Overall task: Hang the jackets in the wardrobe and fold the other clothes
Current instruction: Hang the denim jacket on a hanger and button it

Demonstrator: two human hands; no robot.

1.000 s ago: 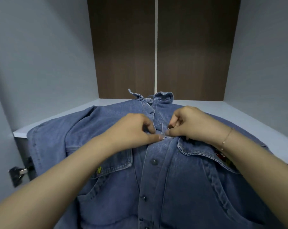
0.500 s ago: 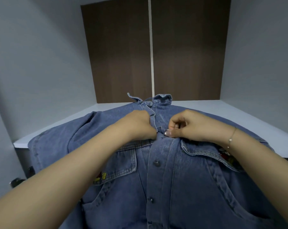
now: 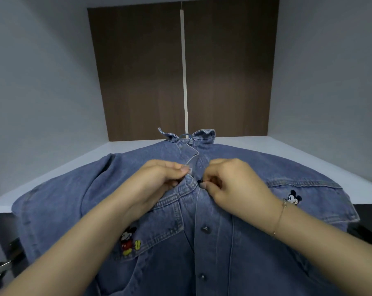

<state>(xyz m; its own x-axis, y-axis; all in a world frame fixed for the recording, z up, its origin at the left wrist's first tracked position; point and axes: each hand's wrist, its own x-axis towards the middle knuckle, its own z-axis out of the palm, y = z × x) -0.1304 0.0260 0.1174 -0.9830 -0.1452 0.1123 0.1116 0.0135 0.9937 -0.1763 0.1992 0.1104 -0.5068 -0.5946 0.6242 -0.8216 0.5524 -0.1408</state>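
A blue denim jacket [image 3: 245, 242] with cartoon mouse patches lies front up on the white wardrobe shelf [image 3: 298, 150], collar toward the back and lower part hanging over the front edge. My left hand [image 3: 159, 182] pinches the left edge of the front placket just below the collar. My right hand [image 3: 234, 184] pinches the opposite edge at a dark button. The two hands are a few centimetres apart. Lower buttons down the front are fastened.
The wardrobe compartment has grey side walls [image 3: 42, 92] and a dark brown back panel [image 3: 138, 71] with a white vertical strip. A metal door hinge [image 3: 1, 268] shows at the lower left below the shelf.
The view has tilted down and closer. My hands have shifted slightly apart on the placket, and the cartoon patches on both chest pockets have come into sight.
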